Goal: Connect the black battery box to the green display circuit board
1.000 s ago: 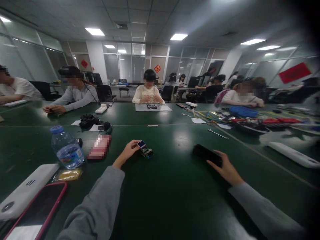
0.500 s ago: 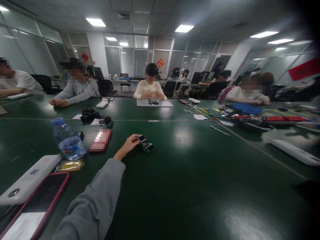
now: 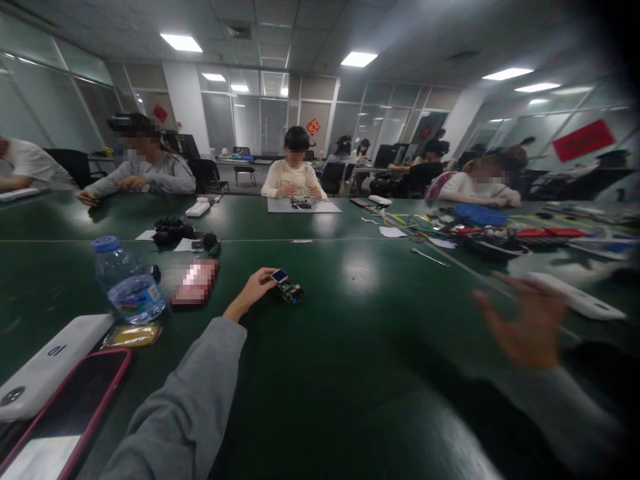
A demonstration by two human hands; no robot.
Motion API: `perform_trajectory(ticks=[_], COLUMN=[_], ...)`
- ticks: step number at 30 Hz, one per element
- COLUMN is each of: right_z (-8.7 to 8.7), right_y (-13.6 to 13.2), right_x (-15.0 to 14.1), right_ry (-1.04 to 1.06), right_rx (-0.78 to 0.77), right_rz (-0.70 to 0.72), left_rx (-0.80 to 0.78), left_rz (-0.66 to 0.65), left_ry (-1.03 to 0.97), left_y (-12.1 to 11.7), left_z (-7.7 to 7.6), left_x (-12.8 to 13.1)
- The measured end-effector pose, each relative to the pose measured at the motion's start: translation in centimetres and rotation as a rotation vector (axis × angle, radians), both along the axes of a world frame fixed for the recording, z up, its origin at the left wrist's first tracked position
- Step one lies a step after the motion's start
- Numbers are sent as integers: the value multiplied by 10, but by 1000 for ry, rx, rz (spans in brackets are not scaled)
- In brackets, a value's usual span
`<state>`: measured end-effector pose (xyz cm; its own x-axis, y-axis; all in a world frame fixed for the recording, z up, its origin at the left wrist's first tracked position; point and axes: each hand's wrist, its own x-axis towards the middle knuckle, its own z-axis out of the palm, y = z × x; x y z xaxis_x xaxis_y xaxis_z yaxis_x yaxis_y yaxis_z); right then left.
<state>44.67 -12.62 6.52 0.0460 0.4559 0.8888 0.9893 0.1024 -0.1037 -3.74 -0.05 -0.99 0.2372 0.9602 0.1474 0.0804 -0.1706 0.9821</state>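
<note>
My left hand (image 3: 255,288) grips the edge of a small circuit board (image 3: 290,290) with its fingers closed. A little dark screen (image 3: 279,275) in a pale frame is at the board's near-hand end, beside my fingertips. The board is low over the green table; whether it rests there I cannot tell. On the right, my right hand (image 3: 525,320) is raised above the table, blurred by motion. Its thumb stands apart from the fingers, and nothing shows in it. Nearest behind it lies a long white case (image 3: 580,297).
Left of me stand a water bottle (image 3: 127,287), a pink phone-shaped thing (image 3: 196,282), a yellow packet (image 3: 133,335), a white power bank-like case (image 3: 55,360) and a red-edged phone (image 3: 70,407). A wrench (image 3: 430,258) and a heap of cables (image 3: 480,227) lie right. Several people sit around.
My right hand has come into view from the right, over the table. My left hand keeps its hold on the circuit board. The view has shifted slightly.
</note>
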Motion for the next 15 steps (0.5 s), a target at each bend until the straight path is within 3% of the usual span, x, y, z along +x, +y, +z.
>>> perform_trajectory(ticks=[4, 6, 8, 11, 15], right_z=[-17, -28, -39, -49, -57], right_y=[40, 54, 63, 70, 80], right_x=[-167, -243, -291, -311, -297], right_ry=[17, -65, -95, -77, 48], right_rx=[-287, -423, -485, -506, -510], right_rz=[546, 697, 759, 771, 807], left_rx=[28, 46, 74, 94, 38], left_rz=[-1, 32, 39, 43, -14], left_ry=[-25, -40, -35, -22, -24], left_y=[-2, -1, -1, 0, 0], left_z=[0, 0, 1, 2, 4], left_x=[2, 3, 3, 4, 3])
